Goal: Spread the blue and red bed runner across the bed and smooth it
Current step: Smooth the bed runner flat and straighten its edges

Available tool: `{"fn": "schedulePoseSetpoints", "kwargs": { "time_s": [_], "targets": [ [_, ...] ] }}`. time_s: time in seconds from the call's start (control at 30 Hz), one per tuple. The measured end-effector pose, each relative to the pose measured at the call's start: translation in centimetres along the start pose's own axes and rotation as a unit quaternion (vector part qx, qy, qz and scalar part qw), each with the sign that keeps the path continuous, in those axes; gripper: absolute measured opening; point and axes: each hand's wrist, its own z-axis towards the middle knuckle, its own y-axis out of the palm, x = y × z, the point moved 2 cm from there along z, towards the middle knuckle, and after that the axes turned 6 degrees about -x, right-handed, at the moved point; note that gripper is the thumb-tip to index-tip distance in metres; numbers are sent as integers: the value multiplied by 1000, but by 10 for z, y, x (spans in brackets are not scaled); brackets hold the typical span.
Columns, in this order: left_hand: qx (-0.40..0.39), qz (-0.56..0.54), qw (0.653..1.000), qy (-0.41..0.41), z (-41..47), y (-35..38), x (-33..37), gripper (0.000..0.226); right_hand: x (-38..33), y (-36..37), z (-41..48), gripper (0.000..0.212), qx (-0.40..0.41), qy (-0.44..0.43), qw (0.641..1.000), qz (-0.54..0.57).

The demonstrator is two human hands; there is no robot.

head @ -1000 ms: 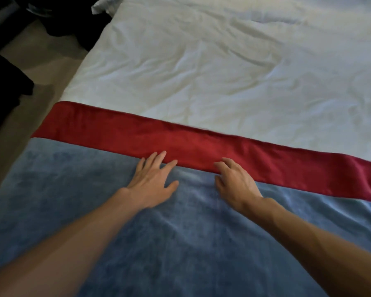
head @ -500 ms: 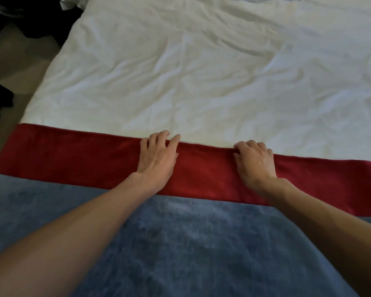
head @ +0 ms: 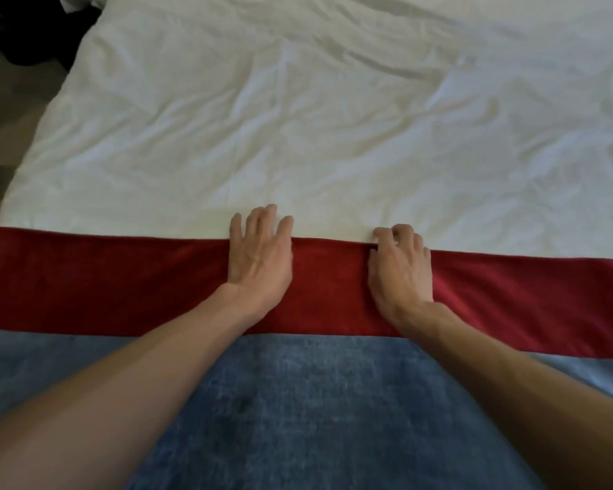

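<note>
The bed runner (head: 121, 288) lies flat across the near part of the bed, its red band on the far side and its blue part (head: 315, 401) nearest me. My left hand (head: 259, 259) presses palm-down on the red band, fingers apart, fingertips reaching past its far edge onto the white cover. My right hand (head: 400, 270) also rests on the red band, its fingers curled at the far edge; whether they pinch the cloth is unclear. Both forearms cross the blue part.
The white bed cover (head: 333, 118) is wrinkled and fills the far half of the view. The bed's left edge runs diagonally; beyond it is tan floor (head: 11, 111) with dark objects (head: 25, 37) at the top left.
Both hands have slid away from me, from the blue and red seam across the red band to its far edge. The view has shifted forward over the bed.
</note>
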Motion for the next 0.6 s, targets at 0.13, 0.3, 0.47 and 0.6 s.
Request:
{"fn": "schedulePoseSetpoints", "kwargs": {
  "time_s": [0.13,0.3,0.47,0.6],
  "targets": [
    [-94,-2,994,64,-23,7,23,67,-9,15,-28,66,-73,-51,996,-30],
    [-142,35,987,62,-24,17,25,69,1,18,-24,72,-131,-40,990,-31],
    [-129,7,989,68,-44,5,36,69,1,-1,-48,65,-138,-81,987,-10],
    [-117,-9,990,83,-78,1,59,65,13,-12,-92,61,-156,-115,981,-10]
  ]
}}
